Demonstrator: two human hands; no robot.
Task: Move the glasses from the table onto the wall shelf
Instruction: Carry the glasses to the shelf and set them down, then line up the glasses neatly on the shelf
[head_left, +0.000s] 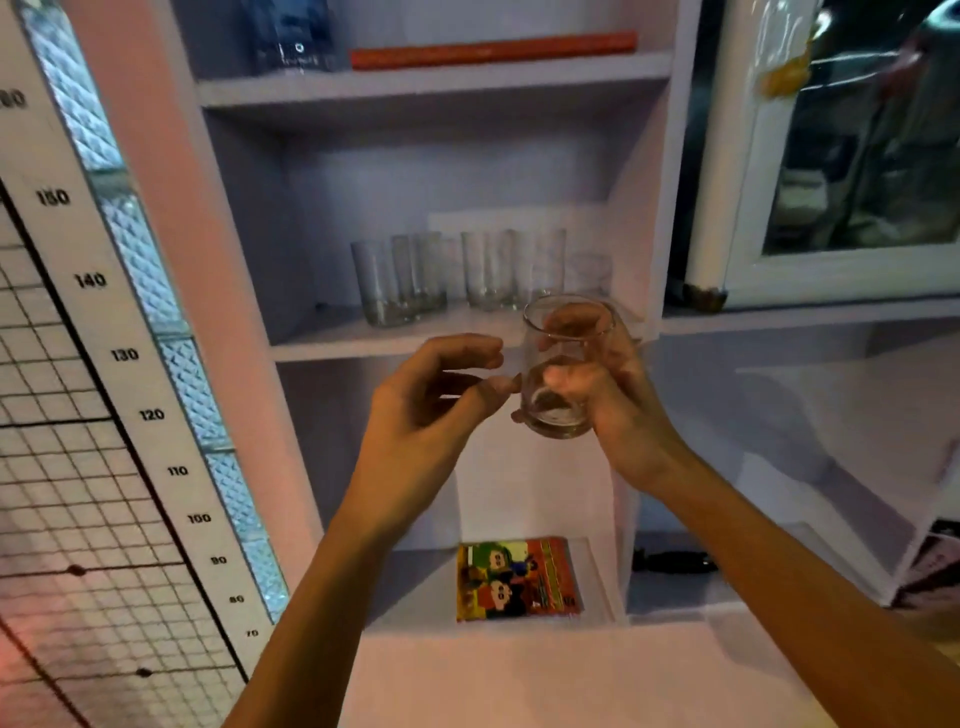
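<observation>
My right hand (613, 410) grips a short clear glass (563, 332), held upright just in front of and slightly below the middle wall shelf (332, 338). My left hand (431, 400) hovers beside the glass on its left, fingers curled and apart, fingertips close to the glass, holding nothing. On the shelf stand several tall clear glasses (400, 280) in a row, and a short glass (589, 273) sits at the right end behind the held one.
A higher shelf carries an orange roll (493, 51) and a dark bottle (291, 36). A colourful cartoon packet (519, 579) lies in the compartment below. A height chart (124, 353) and wire grid stand left; a glass door (857, 156) is right.
</observation>
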